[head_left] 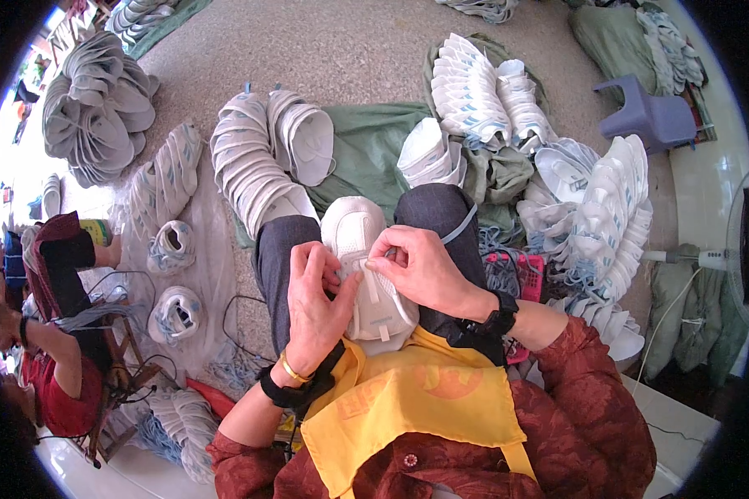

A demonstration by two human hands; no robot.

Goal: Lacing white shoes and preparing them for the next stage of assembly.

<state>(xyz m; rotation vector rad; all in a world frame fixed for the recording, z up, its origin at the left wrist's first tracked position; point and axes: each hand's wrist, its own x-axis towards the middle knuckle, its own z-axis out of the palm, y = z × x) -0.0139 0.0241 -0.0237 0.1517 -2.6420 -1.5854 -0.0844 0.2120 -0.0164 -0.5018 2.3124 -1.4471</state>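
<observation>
A white shoe [354, 223] with a mesh toe rests between my thighs, its toe pointing away from me and its tongue [381, 312] toward me. My left hand [314, 295] is closed at the left side of the lacing opening, thumb and curled fingers gripping the shoe there. From the right, my right hand [424, 264] pinches at the opposite side of the opening; what lies between those fingertips is too small to make out. A pale blue lace [460, 224] lies across my right knee.
Nested stacks of white shoe uppers [254, 162] lie ahead on a green cloth [366, 137], with more stacks [616, 216] at right. A purple stool [647, 112], a pink basket [531, 276] and a fan [745, 249] are on the right. Another person [58, 366] sits at left.
</observation>
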